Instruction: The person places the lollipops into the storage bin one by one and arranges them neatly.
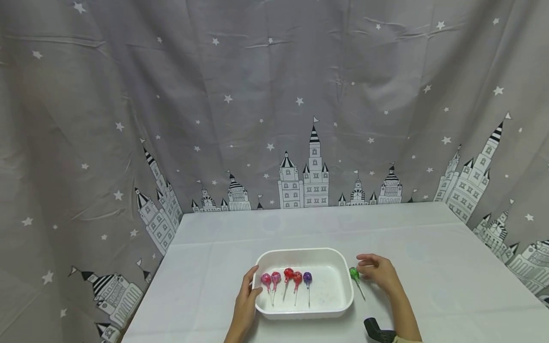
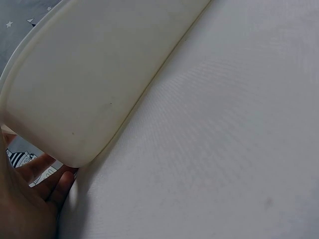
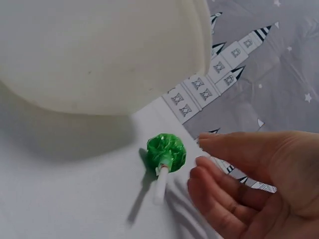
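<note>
A white plastic tray (image 1: 330,286) stands on the table with two pink lollipops (image 1: 276,277), two red lollipops (image 1: 289,273) and a purple lollipop (image 1: 307,277) lying in it. My left hand (image 1: 246,300) grips the tray's left side, thumb over the rim and fingers along the outer wall. In the left wrist view, fingers (image 2: 59,186) show at the tray's lower corner. Outside the tray's right side lies a green lollipop (image 1: 354,273), stick toward me. My right hand (image 1: 381,274) is just right of it, fingers loosely bent; in the right wrist view a small gap separates the fingertips from its green wrapper (image 3: 167,149).
The table (image 1: 214,267) has a white cover. Behind it and at its sides hangs a grey curtain (image 1: 257,95) printed with stars and castles. A black curved object (image 1: 377,330) is at my right wrist.
</note>
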Available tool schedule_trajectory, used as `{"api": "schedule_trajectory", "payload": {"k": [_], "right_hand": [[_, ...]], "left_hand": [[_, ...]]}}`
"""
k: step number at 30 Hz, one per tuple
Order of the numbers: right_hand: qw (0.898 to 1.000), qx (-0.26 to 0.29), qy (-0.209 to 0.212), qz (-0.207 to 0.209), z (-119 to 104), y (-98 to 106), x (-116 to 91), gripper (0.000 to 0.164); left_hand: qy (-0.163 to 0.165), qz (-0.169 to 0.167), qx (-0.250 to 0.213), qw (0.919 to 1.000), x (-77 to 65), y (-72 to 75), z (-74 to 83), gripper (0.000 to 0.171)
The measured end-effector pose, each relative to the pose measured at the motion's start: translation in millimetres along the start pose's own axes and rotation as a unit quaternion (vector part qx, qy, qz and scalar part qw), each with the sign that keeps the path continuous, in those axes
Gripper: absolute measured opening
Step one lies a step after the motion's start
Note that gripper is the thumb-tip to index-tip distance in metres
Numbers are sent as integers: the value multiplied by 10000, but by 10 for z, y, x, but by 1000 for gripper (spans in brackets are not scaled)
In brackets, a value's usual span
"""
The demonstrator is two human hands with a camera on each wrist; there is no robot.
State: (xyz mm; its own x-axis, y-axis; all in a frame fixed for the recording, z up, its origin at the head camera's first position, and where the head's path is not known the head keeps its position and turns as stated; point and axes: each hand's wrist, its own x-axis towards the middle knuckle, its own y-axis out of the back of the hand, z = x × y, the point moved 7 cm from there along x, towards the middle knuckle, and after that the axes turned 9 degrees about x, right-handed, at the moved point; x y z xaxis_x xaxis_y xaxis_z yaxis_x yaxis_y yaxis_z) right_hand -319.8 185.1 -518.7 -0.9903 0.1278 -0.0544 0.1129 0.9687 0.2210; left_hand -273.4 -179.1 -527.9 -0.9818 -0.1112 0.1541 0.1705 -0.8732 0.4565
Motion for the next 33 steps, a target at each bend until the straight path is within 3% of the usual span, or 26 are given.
{"api": "schedule_trajectory", "payload": {"k": [7,15,33], "right_hand": [[9980,-502,-226,-326,95,-70,6,41],[9955,-857,-222,-324,131,-99,2,41],[9931,-1136,-190,-231,14,-21,-72,32]], "left_hand": [[-30,-9,-72,10000,11,-7,-23,55],[77,9,113,9999,-7,-18,-30,53],[16,-21,-34,10000,-7,7,29,54]]}}
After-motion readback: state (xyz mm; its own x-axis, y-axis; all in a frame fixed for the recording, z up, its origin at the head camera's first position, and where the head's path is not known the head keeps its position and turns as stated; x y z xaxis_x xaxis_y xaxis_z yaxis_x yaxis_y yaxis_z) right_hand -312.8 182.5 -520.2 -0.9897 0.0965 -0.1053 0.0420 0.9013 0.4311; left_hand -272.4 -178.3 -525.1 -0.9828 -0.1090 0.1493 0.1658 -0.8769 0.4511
